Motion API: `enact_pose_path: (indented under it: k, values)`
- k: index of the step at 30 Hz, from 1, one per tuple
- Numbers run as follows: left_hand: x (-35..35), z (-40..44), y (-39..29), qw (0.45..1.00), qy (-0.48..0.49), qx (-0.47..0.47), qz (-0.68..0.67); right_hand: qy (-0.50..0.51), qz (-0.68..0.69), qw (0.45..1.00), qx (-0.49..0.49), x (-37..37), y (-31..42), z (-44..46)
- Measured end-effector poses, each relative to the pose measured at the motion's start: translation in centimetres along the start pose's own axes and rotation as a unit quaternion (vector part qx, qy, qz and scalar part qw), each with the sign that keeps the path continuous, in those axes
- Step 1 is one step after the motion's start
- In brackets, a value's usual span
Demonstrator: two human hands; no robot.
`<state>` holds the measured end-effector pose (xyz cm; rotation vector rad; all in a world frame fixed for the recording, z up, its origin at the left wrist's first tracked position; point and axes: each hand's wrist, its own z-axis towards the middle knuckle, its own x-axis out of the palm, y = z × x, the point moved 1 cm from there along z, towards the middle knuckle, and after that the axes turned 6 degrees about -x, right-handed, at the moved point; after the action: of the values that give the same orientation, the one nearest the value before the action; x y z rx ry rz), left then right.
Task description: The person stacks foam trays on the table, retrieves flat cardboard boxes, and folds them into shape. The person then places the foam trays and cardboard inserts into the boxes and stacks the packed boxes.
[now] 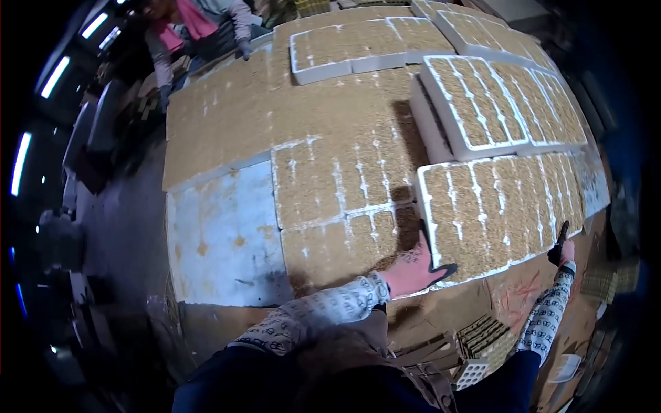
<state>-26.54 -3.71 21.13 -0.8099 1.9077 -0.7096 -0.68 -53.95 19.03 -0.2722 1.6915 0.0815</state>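
A white foam tray [425, 203] packed with brown, grainy material lies in front of me, on the near right. My left hand [412, 267], in a pink glove with dark fingertips, grips its left front corner, with the thumb over the rim. At the tray's right end, my right hand [564, 252], gloved alike, holds the edge; its fingers are partly hidden. Behind this tray rises another filled white tray [432, 124], set on top of others. Lower filled trays [313, 234] lie beside my left hand, partly under its shadow.
A bare whitish surface [227, 241] shows at the left. More filled trays [323, 72] sit at the back. Another person [206, 34] in gloves stands at the far left edge. Stacked egg-carton-like trays [485, 337] and reddish strands [509, 303] are on the floor near my legs.
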Motion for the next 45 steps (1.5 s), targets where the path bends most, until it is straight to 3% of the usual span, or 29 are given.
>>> enact_pose_path:
  k: [4,5,8,10,11,12,14,16,18,20,21,22,23,24,25,26,27,28,30,32,34,35,37,38,39,40,43,44,45]
  values:
    - [-1.4,0.4,3.9,0.99,0.02,0.078,-0.115,-0.217,0.182,0.898,0.336,-5.6,7.2,-1.6]
    - [-3.9,-1.1,5.4,0.97,0.009,0.105,-0.218,-0.317,0.242,0.877,0.268,-7.2,11.2,-2.4]
    - [-14.1,-9.4,11.2,0.972,-0.108,0.002,-0.211,-0.283,0.654,0.69,0.126,-10.4,27.1,-4.7]
    - [-19.0,-14.2,21.0,0.934,-0.326,-0.008,-0.149,-0.078,0.753,0.653,0.013,-12.9,43.6,-8.6]
    - [-21.7,-15.7,28.3,0.903,-0.425,-0.059,-0.011,0.036,0.721,0.69,-0.042,-10.7,50.0,-9.3]
    - [-24.9,-18.2,34.9,0.864,-0.496,-0.079,-0.038,0.145,0.71,0.689,-0.013,-13.5,58.6,-11.3]
    - [-31.4,-23.4,48.0,0.763,-0.63,-0.104,-0.1,0.29,0.779,0.556,-0.027,-9.9,70.3,-11.2]
    - [-38.4,-29.0,55.9,0.712,-0.67,-0.166,0.126,0.35,0.809,0.472,-0.026,-7.2,80.8,-9.1]
    - [-43.4,-32.0,58.7,0.762,-0.603,-0.209,0.104,0.428,0.837,0.313,0.135,-3.9,89.5,-5.0]
    - [-46.1,-33.7,65.6,0.815,-0.51,-0.243,0.129,0.44,0.824,0.297,0.197,-1.6,95.8,-1.5]
    - [-46.7,-32.6,69.4,0.867,-0.445,-0.225,-0.003,0.444,0.824,0.313,0.162,1.6,97.8,0.5]
    - [-46.5,-31.5,72.8,0.858,-0.466,-0.213,-0.049,0.54,0.795,0.27,0.057,4.3,97.9,2.7]
    - [-46.3,-30.5,76.2,0.846,-0.486,-0.198,-0.093,0.383,0.829,0.36,0.192,0.1,100.3,0.9]
    - [-47.6,-30.6,71.4,0.836,-0.522,-0.161,-0.05,0.396,0.828,0.359,0.169,0.1,100.8,1.0]
    - [-48.6,-30.6,70.7,0.854,-0.494,-0.14,-0.08,0.448,0.842,0.236,0.188,6.7,99.2,3.9]
    - [-48.8,-30.7,70.4,0.851,-0.502,-0.149,-0.025,0.328,0.83,0.38,0.243,3.6,100.1,2.6]
    - [-49.2,-30.9,70.3,0.845,-0.51,-0.158,0.033,0.317,0.856,0.345,0.22,4.2,100.0,3.2]
    - [-50.1,-31.1,69.5,0.85,-0.5,-0.162,-0.023,0.266,0.845,0.404,0.226,1.6,100.3,2.5]
    - [-50.7,-31.5,68.3,0.855,-0.47,-0.172,-0.135,0.213,0.913,0.331,0.102,6.5,99.1,5.0]
    - [-49.7,-31.2,70.6,0.802,-0.479,-0.09,-0.346,0.116,0.912,0.35,0.181,-0.4,101.4,1.2]
    - [-50.7,-30.6,70.3,0.741,-0.446,-0.064,-0.499,0.184,0.934,0.213,0.221,-3.6,102.1,-0.4]
    - [-51.9,-30.5,68.0,0.717,-0.421,-0.08,-0.55,0.107,0.909,0.388,0.107,-2.4,102.0,-1.0]
    - [-52.4,-30.8,68.6,0.845,-0.481,-0.119,-0.2,0.072,0.892,0.441,0.071,-1.4,102.6,-0.6]
    - [-53.1,-31.1,67.8,0.844,-0.517,-0.144,-0.025,0.117,0.927,0.323,0.152,-2.4,103.6,-0.1]
    - [-53.8,-30.5,66.8,0.819,-0.479,-0.143,-0.281,0.116,0.928,0.326,0.141,-0.4,103.4,1.0]
    - [-54.1,-30.6,65.2,0.739,-0.409,-0.137,-0.518,0.114,0.928,0.329,0.131,1.6,103.3,2.0]
    - [-51.6,-32.0,65.8,0.611,-0.426,-0.118,-0.657,0.084,0.918,0.368,0.124,0.8,103.5,2.2]
    - [-50.9,-32.8,65.1,0.609,-0.436,-0.186,-0.636,0.076,0.906,0.395,0.132,-0.2,102.8,1.2]
    - [-48.4,-34.2,65.8,0.616,-0.458,-0.126,-0.628,0.071,0.914,0.377,0.132,-1.6,102.7,0.0]
